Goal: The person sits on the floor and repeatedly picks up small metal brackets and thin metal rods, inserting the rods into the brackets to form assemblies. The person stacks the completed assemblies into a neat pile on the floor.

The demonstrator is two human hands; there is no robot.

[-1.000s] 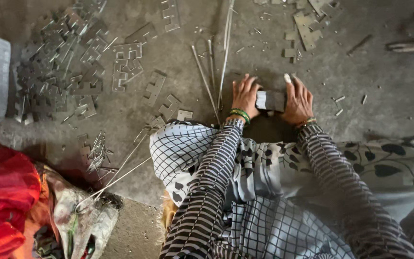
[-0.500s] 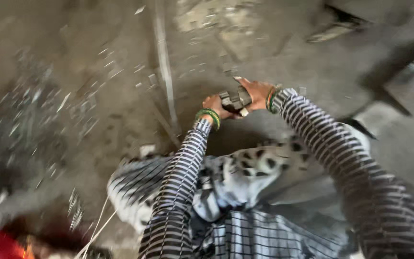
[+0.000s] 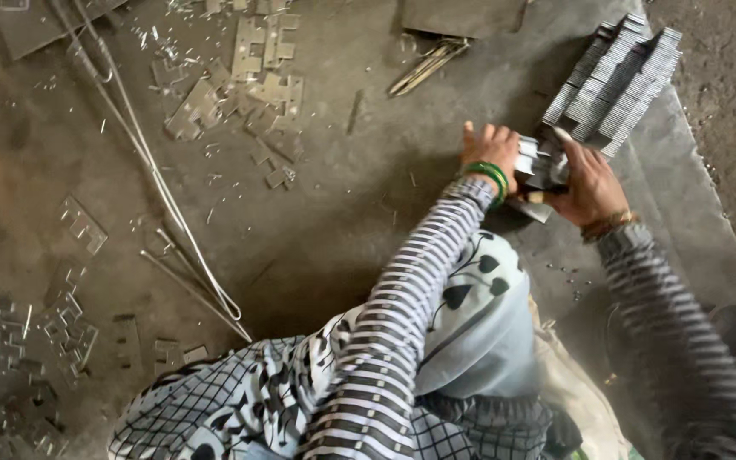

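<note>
Metal plates (image 3: 541, 163), a small bundle too tightly packed to count, sit clamped between both hands down on the floor (image 3: 342, 204). Left hand (image 3: 489, 152) cups the bundle's near end, fingers curled, arm stretched forward. Right hand (image 3: 588, 183) grips the other side, fingers wrapped over the top. Beyond the right hand lie two stacked rows (image 3: 619, 77); two rods (image 3: 142, 162) lie well apart, off the left.

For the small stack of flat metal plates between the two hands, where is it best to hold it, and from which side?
Grip the stack of metal plates on its two flat end faces, left hand from the left and right hand from the right, as both do here. The plates are thin and loose, so pressing them together probably keeps them from sliding apart.
</note>
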